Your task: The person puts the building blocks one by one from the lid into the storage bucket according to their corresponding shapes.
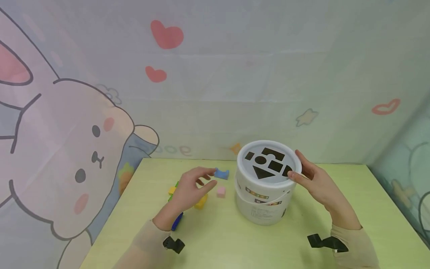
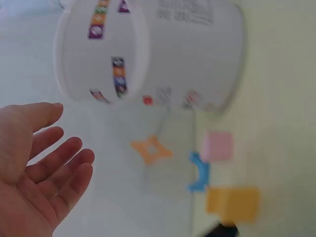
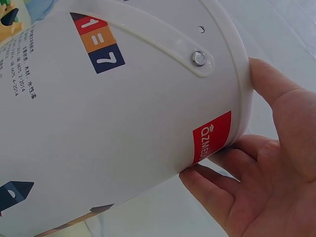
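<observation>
A white bucket (image 1: 260,209) with a shape-sorter lid (image 1: 248,172) stands upright on the table. My right hand (image 1: 317,183) grips its upper right edge, thumb on the lid's rim and fingers against the side; the right wrist view shows these fingers (image 3: 212,190) on the wall. To the bucket's left, my left hand (image 1: 193,188) is held with relaxed, slightly bent fingers and nothing in them. Around it in the head view lie a blue arch block (image 1: 221,174), a pink block (image 1: 221,192) and a yellow block (image 1: 201,201), the last partly hidden by the hand.
Beyond the left hand, more yellow and green blocks (image 1: 172,190) show in part. A dark blue block (image 1: 177,221) lies beside the left wrist. The pale green table (image 1: 242,246) ends at a printed cloth backdrop (image 1: 215,123). A white handle (image 3: 148,37) hangs on the bucket.
</observation>
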Motion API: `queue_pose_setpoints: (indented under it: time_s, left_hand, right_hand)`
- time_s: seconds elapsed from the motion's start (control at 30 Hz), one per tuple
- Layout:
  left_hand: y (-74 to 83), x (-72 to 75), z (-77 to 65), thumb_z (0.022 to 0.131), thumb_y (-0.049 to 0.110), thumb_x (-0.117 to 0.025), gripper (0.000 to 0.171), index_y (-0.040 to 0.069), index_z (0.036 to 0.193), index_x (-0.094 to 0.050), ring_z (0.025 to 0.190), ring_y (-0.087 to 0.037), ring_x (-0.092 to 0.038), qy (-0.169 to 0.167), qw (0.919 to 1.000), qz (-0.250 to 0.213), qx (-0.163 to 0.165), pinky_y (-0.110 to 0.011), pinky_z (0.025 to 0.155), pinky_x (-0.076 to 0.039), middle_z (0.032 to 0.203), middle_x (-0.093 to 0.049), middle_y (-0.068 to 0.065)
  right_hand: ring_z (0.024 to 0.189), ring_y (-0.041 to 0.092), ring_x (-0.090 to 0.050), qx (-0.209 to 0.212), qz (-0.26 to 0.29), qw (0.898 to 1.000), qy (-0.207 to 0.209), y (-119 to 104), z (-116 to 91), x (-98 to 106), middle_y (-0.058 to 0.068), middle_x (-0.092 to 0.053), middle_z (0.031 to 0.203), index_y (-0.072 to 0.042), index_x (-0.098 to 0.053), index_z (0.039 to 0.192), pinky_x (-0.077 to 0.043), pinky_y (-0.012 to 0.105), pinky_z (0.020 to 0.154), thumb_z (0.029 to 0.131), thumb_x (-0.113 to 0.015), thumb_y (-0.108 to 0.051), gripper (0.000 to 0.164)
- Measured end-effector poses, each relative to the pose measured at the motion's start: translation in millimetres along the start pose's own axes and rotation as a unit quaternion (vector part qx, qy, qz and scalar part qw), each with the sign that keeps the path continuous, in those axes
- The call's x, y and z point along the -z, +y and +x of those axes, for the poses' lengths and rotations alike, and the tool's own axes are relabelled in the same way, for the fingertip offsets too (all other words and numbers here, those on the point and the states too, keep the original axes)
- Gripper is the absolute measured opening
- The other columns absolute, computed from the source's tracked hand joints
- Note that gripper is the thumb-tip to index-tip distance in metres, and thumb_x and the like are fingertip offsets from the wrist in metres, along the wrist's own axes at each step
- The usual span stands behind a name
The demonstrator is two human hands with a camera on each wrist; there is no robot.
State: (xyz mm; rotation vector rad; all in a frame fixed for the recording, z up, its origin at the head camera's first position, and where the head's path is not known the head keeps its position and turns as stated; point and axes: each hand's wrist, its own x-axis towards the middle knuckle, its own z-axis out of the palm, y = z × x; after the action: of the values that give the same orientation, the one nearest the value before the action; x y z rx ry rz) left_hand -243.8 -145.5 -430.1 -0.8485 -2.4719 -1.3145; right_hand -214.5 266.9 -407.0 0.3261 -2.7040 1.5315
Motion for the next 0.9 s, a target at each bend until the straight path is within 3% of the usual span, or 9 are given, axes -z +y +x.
queue_pose_setpoints:
  time_s: [0.17, 0.3, 0.4, 0.53, 0.73, 0.9]
  left_hand:
    - [-29.0, 23.4, -39.3, 0.099, 0.016, -0.08, 0.029, 0.012, 0.127, -0.077, 0.093, -0.018, -0.069, -0.064, 0.9938, 0.065, 0.064, -0.03, 0.074, -0.058, 0.113, -0.075, 0.0]
    - [-47.4, 37.8, -62.0, 0.097, 0.013, -0.082, 0.03, 0.006, 0.126, -0.077, 0.086, -0.013, -0.065, -0.124, 0.9799, 0.101, 0.119, -0.028, 0.07, -0.055, 0.106, -0.074, -0.005]
    - [-58.2, 43.4, -74.4, 0.094, 0.011, -0.083, 0.034, 0.001, 0.126, -0.076, 0.077, -0.013, -0.06, -0.142, 0.9712, 0.122, 0.148, -0.028, 0.065, -0.052, 0.099, -0.071, -0.003]
    - [-69.2, 45.0, -86.6, 0.091, 0.009, -0.086, 0.035, -0.001, 0.123, -0.076, 0.071, -0.014, -0.056, -0.134, 0.9685, 0.117, 0.174, -0.028, 0.059, -0.049, 0.092, -0.068, 0.0]
    - [-76.7, 43.1, -96.4, 0.088, 0.008, -0.089, 0.035, 0.001, 0.12, -0.077, 0.074, -0.014, -0.056, -0.11, 0.9645, 0.106, 0.215, -0.027, 0.06, -0.049, 0.091, -0.068, 0.0]
    - [-80.2, 41.9, -103.1, 0.086, 0.011, -0.091, 0.038, 0.001, 0.12, -0.077, 0.075, -0.014, -0.058, -0.113, 0.9646, 0.091, 0.22, -0.026, 0.063, -0.052, 0.089, -0.067, 0.002]
  right_hand:
    - [0.152, 0.047, -0.039, 0.0, -0.001, 1.0, 0.0, -1, -2, 1, 0.024, -0.033, 0.17, -0.017, -0.013, 0.173, -0.042, 0.061, 0.114, 0.108, -0.068, -0.034, 0.087]
    - [0.152, 0.047, -0.039, -0.002, -0.005, 1.0, 0.002, -2, -2, 3, 0.023, -0.033, 0.17, -0.017, -0.013, 0.173, -0.042, 0.06, 0.114, 0.108, -0.068, -0.036, 0.087]
    - [0.153, 0.046, -0.038, -0.004, -0.003, 1.0, 0.001, -1, -2, 3, 0.022, -0.031, 0.171, -0.017, -0.012, 0.173, -0.042, 0.059, 0.115, 0.108, -0.068, -0.037, 0.088]
    - [0.153, 0.047, -0.038, -0.002, -0.001, 1.0, 0.0, -1, 0, 3, 0.022, -0.03, 0.171, -0.016, -0.012, 0.173, -0.041, 0.061, 0.115, 0.108, -0.068, -0.035, 0.088]
    - [0.152, 0.046, -0.038, -0.002, 0.002, 1.0, -0.002, -1, 1, 2, 0.022, -0.03, 0.171, -0.016, -0.012, 0.173, -0.041, 0.059, 0.114, 0.108, -0.068, -0.035, 0.087]
    - [0.152, 0.044, -0.039, -0.003, 0.0, 1.0, -0.002, 0, 0, 0, 0.021, -0.031, 0.171, -0.016, -0.013, 0.173, -0.047, 0.043, 0.113, 0.108, -0.068, -0.034, 0.087]
